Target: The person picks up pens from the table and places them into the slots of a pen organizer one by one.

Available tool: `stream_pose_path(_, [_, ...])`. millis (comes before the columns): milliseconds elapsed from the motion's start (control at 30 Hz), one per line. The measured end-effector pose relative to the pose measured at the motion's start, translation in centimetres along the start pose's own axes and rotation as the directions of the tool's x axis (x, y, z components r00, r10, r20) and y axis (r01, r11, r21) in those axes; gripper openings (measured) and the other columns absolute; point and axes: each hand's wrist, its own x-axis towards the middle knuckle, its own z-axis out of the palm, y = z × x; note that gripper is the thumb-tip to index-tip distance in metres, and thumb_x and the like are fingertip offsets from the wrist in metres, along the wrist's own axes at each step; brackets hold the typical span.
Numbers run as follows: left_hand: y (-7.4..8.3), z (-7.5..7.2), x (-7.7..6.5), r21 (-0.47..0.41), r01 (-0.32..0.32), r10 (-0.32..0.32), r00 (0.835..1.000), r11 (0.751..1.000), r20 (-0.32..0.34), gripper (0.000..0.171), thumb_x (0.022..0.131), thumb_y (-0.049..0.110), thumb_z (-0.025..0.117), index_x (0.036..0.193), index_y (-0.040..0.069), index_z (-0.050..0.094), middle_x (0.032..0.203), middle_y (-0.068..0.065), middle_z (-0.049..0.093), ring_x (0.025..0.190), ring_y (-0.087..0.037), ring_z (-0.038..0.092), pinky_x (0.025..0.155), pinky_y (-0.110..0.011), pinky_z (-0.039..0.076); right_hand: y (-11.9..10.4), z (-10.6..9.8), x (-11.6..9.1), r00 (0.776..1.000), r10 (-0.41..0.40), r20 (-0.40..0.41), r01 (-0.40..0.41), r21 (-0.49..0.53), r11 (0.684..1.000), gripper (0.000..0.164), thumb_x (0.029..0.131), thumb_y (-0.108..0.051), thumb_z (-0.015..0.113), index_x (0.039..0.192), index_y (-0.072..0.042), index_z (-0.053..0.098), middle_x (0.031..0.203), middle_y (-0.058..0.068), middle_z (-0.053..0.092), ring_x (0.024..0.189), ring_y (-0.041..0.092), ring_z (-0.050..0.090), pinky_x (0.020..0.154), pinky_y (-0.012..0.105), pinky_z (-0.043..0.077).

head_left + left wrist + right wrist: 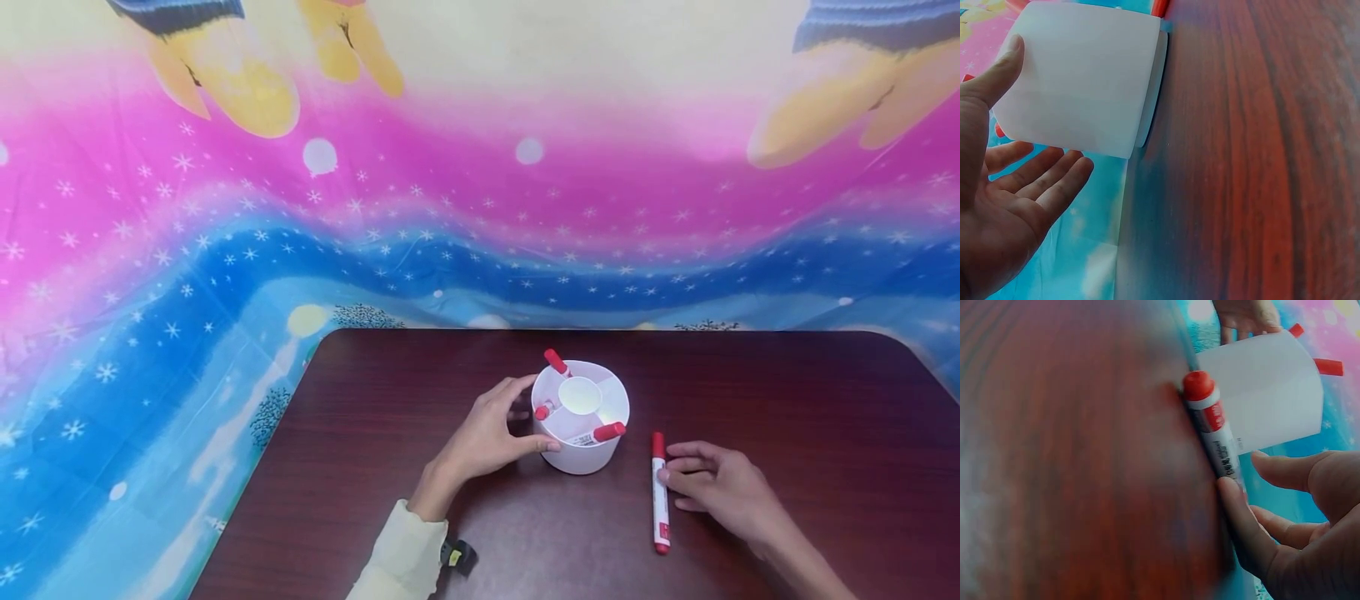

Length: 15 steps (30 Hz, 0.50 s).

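A white round divided holder (576,458) stands upright on the table with several red-capped markers leaning in it. My left hand (491,429) is at its left side, thumb at the front rim and index finger at the back rim. In the left wrist view the thumb lies along the holder's wall (1085,81), and the other fingers (1063,187) extend loosely below it. A red-and-white marker (660,500) lies on the table to the right of the holder. My right hand (731,492) is at its right side, a fingertip touching the barrel (1215,425) and the fingers loosely spread.
The dark brown wooden table (375,400) has rounded far corners. Behind it hangs a colourful cloth (450,208) printed with snowflakes, which also runs down along the table's left edge. A black strap device (459,557) is on my left wrist by the pale sleeve (405,550).
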Motion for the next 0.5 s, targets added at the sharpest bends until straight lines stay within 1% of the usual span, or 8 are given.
stream_pose_path(133, [-0.1,0.04,0.02,0.003,-0.004,0.004,1.0,1.0,-0.002,0.094,0.082,0.047,0.094,0.161,0.024,0.048,0.141,0.0,0.063,0.123,-0.021,0.072,0.102,-0.034,0.063,-0.11,0.4,0.35,0.999,0.0,-0.035,-0.002,-0.06,0.998,0.071,0.09,-0.023,0.089,0.144,0.01,0.056,0.117,0.018,0.075,0.09,0.016,0.076,0.071,0.034,0.068])
stream_pose_path(267, [-0.11,0.03,0.0,0.002,-0.004,0.004,1.0,1.0,-0.001,0.094,0.082,0.047,0.094,0.161,0.024,0.048,0.141,0.0,0.063,0.123,-0.022,0.072,0.102,-0.034,0.063,-0.26,0.57,0.56,0.999,-0.002,-0.051,-0.003,-0.099,0.995,0.076,0.085,-0.027,0.094,0.141,0.01,0.058,0.112,0.015,0.077,0.089,0.016,0.077,0.069,0.034,0.068])
stream_pose_path(500, [-0.01,0.04,0.02,0.016,-0.006,0.006,1.0,1.0,-0.001,0.095,0.082,0.047,0.094,0.161,0.024,0.048,0.14,0.001,0.063,0.123,-0.021,0.072,0.101,-0.031,0.063,-0.48,0.71,0.62,0.998,-0.008,-0.065,0.0,-0.123,0.992,0.077,0.081,-0.027,0.097,0.138,0.009,0.06,0.106,0.011,0.078,0.085,0.016,0.075,0.066,0.034,0.068])
